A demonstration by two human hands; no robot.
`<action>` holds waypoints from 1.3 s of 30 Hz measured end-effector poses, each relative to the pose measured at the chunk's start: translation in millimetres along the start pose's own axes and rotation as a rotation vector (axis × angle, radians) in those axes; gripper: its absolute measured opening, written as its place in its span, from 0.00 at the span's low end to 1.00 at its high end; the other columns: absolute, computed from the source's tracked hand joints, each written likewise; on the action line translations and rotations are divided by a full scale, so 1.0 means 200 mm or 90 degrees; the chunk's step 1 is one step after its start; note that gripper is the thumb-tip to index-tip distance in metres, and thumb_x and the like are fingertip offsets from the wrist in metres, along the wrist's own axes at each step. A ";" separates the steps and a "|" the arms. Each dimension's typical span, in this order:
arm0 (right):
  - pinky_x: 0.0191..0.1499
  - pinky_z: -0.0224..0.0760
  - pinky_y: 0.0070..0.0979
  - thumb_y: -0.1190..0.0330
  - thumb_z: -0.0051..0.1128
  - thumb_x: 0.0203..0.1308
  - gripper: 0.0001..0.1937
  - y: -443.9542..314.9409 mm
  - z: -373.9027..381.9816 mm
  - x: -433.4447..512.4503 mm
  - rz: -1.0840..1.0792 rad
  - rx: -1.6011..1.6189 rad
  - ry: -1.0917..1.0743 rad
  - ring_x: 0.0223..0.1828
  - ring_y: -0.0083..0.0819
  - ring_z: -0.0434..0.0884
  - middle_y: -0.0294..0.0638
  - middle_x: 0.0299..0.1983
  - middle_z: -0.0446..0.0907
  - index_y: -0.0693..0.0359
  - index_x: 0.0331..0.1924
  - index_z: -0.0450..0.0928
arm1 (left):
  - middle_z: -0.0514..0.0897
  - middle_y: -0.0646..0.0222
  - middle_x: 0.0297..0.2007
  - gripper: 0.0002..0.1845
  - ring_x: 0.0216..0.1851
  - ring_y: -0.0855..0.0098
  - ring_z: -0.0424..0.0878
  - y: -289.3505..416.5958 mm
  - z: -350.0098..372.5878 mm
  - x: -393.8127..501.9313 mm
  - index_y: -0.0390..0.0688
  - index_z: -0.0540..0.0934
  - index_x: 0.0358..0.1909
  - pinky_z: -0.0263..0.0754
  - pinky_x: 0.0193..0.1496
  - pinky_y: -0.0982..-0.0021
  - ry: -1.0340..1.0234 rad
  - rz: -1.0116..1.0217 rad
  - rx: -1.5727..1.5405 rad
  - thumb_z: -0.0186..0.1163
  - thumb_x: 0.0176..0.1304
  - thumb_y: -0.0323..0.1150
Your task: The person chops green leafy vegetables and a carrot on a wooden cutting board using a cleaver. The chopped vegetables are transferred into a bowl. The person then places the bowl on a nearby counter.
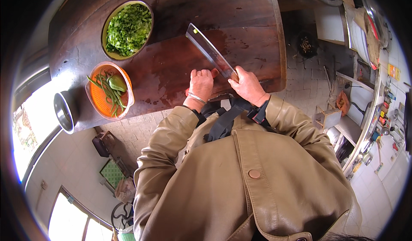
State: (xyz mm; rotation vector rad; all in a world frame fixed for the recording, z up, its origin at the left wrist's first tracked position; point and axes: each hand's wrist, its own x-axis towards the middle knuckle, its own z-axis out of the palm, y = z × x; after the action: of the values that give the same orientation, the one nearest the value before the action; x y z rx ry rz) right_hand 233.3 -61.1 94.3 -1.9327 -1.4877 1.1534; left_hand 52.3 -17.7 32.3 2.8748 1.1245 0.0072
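My right hand [248, 86] grips the wooden handle of a cleaver [210, 53], its broad blade slanting up and left above the dark wooden table [180, 57]. A small green scrap clings to the blade near its far end. Close by on the left, my left hand [201, 86], with a silver bangle at the wrist, is curled over a long reddish vegetable [214, 72]. Only its ends show at either side of the fingers, so its exact kind is unclear. The blade is just to the right of this hand.
Chopped greens [128, 28] fill a yellow basin [105, 46]. An orange plastic basket [96, 99] holds long green pods and a green pepper [117, 83]. At the table's left edge a dark bowl [64, 112] stands tilted in view. Shelving with jars [383, 112] lines the right wall.
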 end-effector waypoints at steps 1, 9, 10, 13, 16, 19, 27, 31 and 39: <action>0.29 0.66 0.43 0.68 0.59 0.53 0.13 0.00 0.00 0.00 0.001 -0.011 -0.003 0.31 0.59 0.73 0.57 0.24 0.74 0.66 0.32 0.65 | 0.74 0.67 0.26 0.09 0.33 0.67 0.75 0.00 0.00 0.00 0.41 0.75 0.31 0.65 0.46 0.65 -0.009 0.001 0.002 0.58 0.48 0.34; 0.29 0.66 0.44 0.68 0.58 0.53 0.13 -0.02 0.00 0.02 -0.007 -0.031 -0.017 0.30 0.59 0.74 0.57 0.23 0.74 0.66 0.32 0.65 | 0.75 0.68 0.26 0.07 0.33 0.69 0.75 0.01 0.05 -0.01 0.41 0.77 0.29 0.64 0.52 0.63 0.010 -0.010 -0.014 0.55 0.49 0.32; 0.30 0.66 0.45 0.68 0.58 0.53 0.13 -0.02 0.01 0.02 -0.005 -0.036 -0.024 0.30 0.59 0.74 0.57 0.24 0.74 0.66 0.32 0.65 | 0.75 0.68 0.26 0.07 0.33 0.69 0.75 0.01 0.06 -0.01 0.41 0.77 0.30 0.64 0.52 0.63 0.001 -0.007 -0.006 0.55 0.49 0.32; 0.30 0.66 0.46 0.68 0.58 0.53 0.13 0.00 0.04 0.05 -0.018 -0.042 -0.020 0.31 0.59 0.74 0.57 0.24 0.75 0.66 0.32 0.65 | 0.75 0.69 0.27 0.08 0.33 0.69 0.75 0.01 0.07 -0.01 0.41 0.77 0.30 0.65 0.52 0.63 -0.009 -0.005 0.001 0.55 0.50 0.33; 0.31 0.66 0.47 0.67 0.58 0.53 0.13 0.03 0.11 0.08 -0.009 -0.061 0.000 0.31 0.59 0.75 0.57 0.24 0.75 0.65 0.33 0.65 | 0.75 0.69 0.27 0.08 0.33 0.69 0.75 0.01 0.06 0.00 0.41 0.77 0.31 0.65 0.52 0.62 -0.018 -0.005 -0.004 0.54 0.50 0.33; 0.31 0.67 0.47 0.67 0.59 0.52 0.14 0.08 0.16 0.09 -0.018 -0.054 0.037 0.31 0.60 0.73 0.58 0.24 0.74 0.64 0.33 0.65 | 0.75 0.69 0.27 0.08 0.33 0.69 0.75 0.00 0.04 0.00 0.42 0.77 0.31 0.64 0.53 0.62 -0.026 0.008 -0.006 0.54 0.51 0.34; 0.20 0.67 0.20 0.72 0.57 0.56 0.08 0.03 0.02 0.10 0.073 0.331 -0.007 0.18 0.18 0.73 0.36 0.20 0.75 0.65 0.31 0.68 | 0.76 0.69 0.28 0.09 0.35 0.67 0.77 -0.24 0.02 0.01 0.46 0.74 0.31 0.65 0.52 0.63 -0.040 0.003 0.055 0.59 0.50 0.37; 0.19 0.66 0.18 0.74 0.56 0.57 0.07 -0.05 -0.09 0.09 0.084 0.413 0.042 0.17 0.18 0.72 0.36 0.21 0.74 0.65 0.34 0.69 | 0.77 0.68 0.34 0.21 0.40 0.67 0.77 -0.27 -0.04 0.02 0.43 0.74 0.45 0.63 0.56 0.61 -0.093 -0.046 0.032 0.61 0.48 0.38; 0.19 0.63 0.15 0.73 0.56 0.59 0.07 -0.12 -0.17 -0.03 0.071 0.404 0.074 0.17 0.16 0.70 0.34 0.21 0.73 0.64 0.37 0.69 | 0.74 0.63 0.52 0.22 0.58 0.62 0.68 0.01 -0.04 0.08 0.42 0.72 0.51 0.60 0.62 0.59 -0.004 0.183 -0.118 0.55 0.51 0.34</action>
State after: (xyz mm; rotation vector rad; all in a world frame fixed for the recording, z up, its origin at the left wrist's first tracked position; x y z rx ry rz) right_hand 247.4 -54.3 132.9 -1.6098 -0.8182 1.3314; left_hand 65.9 -8.2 41.1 2.8364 0.6608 0.1068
